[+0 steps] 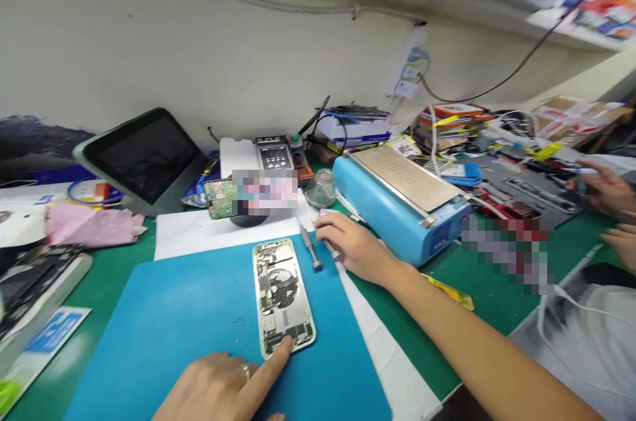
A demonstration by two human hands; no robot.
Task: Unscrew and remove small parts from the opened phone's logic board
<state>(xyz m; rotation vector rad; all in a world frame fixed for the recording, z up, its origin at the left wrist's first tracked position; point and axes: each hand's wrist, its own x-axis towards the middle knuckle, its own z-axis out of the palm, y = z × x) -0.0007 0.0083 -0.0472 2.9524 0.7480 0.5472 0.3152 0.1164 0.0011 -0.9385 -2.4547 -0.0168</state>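
Observation:
An opened phone shell [284,298] with its inner parts exposed lies on the blue mat [189,315]. My left hand [223,384], wearing a ring, stretches its index finger onto the lower end of the phone. Its other fingers are bent, and nothing is held. Just right of the phone lies one screwdriver [311,247]. Beside it my right hand [360,245] has its fingers closed over a second screwdriver [331,250], at the mat's upper right edge. The fingers cover part of that tool.
A blue box-shaped machine [392,209] with a flat plate on top stands right of my right hand. Behind the mat are a glass jar [322,187] and a green circuit board [221,199]. A dark screen [144,156] stands left. Another person's hands [609,189] are at far right.

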